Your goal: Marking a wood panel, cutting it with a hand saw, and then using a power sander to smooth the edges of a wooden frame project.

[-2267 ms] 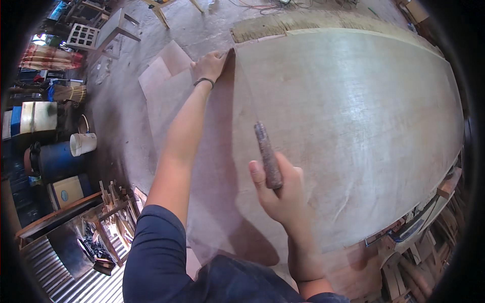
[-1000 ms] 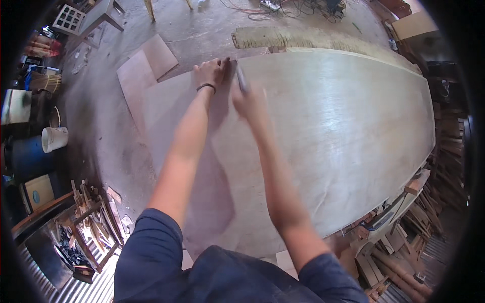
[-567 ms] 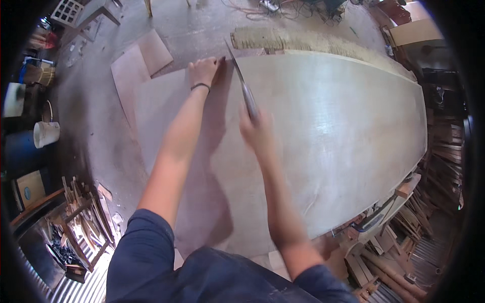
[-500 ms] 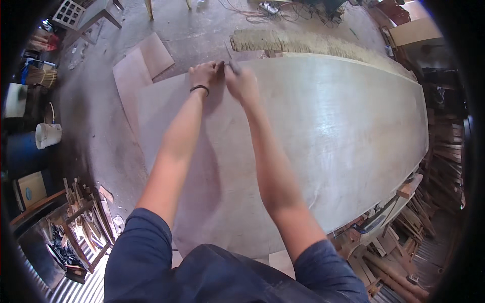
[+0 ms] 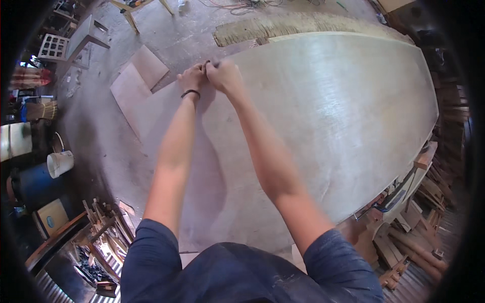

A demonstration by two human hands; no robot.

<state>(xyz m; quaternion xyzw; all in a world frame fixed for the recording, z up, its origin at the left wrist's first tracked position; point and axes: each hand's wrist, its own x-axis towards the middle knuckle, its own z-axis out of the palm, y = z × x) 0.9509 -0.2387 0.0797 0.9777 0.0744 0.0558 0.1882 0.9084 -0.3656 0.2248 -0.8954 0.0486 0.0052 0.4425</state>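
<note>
A large pale plywood sheet (image 5: 283, 111) spreads out under my arms, its surface shiny toward the right. My left hand (image 5: 193, 77), a dark band on its wrist, is closed at the sheet's far edge; a small dark thing shows at its fingertips, too small to name. Right beside it, my right hand (image 5: 225, 77) is closed in a fist, slightly smeared by motion. A dark bit of what it grips peeks out near the thumb, but its kind is hidden. The two hands are close together or touching.
Flat board pieces (image 5: 132, 83) lie on the floor beyond the left edge. A rough-edged strip of wood (image 5: 303, 24) lies past the far edge. A white bucket (image 5: 60, 163) and a grey chair (image 5: 83, 40) are on the left. Scrap timber (image 5: 404, 242) is piled at the right.
My view has shifted, and both hands now appear a little further left. The thin grey tool that stuck up from my right fist is mostly hidden now. My hands are still at the far edge.
</note>
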